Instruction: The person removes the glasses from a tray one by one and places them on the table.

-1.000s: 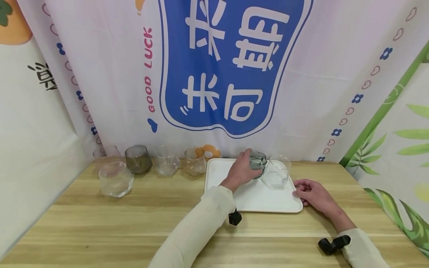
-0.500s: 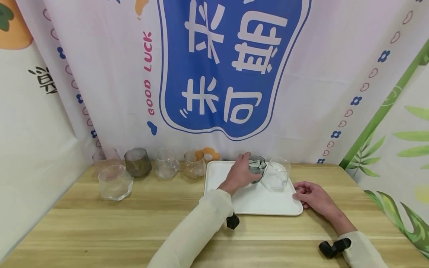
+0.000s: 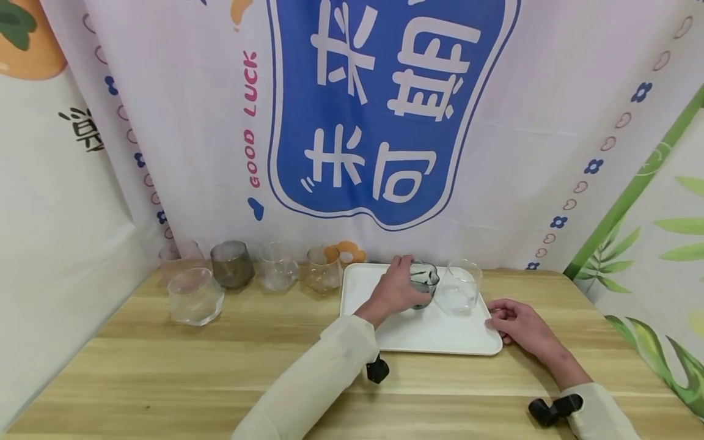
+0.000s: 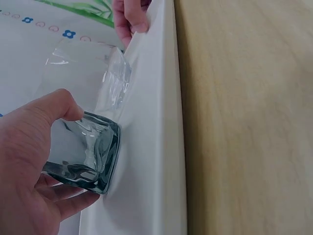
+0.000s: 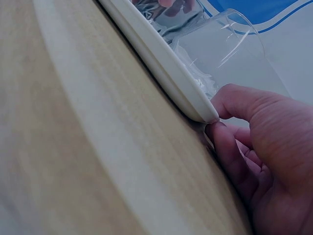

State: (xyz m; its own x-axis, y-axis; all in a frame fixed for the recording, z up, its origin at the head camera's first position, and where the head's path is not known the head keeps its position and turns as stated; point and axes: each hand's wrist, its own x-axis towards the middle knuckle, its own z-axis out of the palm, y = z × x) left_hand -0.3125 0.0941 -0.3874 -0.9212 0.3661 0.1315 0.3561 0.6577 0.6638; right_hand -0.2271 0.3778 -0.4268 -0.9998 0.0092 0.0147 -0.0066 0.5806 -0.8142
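Note:
My left hand grips a grey-blue tinted glass over the white tray. In the left wrist view the thumb lies on the near side of this tinted glass, fingers underneath in the picture; its base is at the tray surface, though contact is hard to tell. Beside it on the tray stands a clear glass, very close to the tinted one. At the tray's right edge, my right hand pinches the rim; the right wrist view shows thumb above and index finger below the tray's corner.
Left of the tray, several glasses line the back of the wooden table: a clear one, another clear one, a smoky brown one and a pinkish one in front. A printed cloth hangs behind.
My left hand has brought the tinted glass slightly nearer to the tray's front. The right hand stays at the tray edge. The head view has shifted a little.

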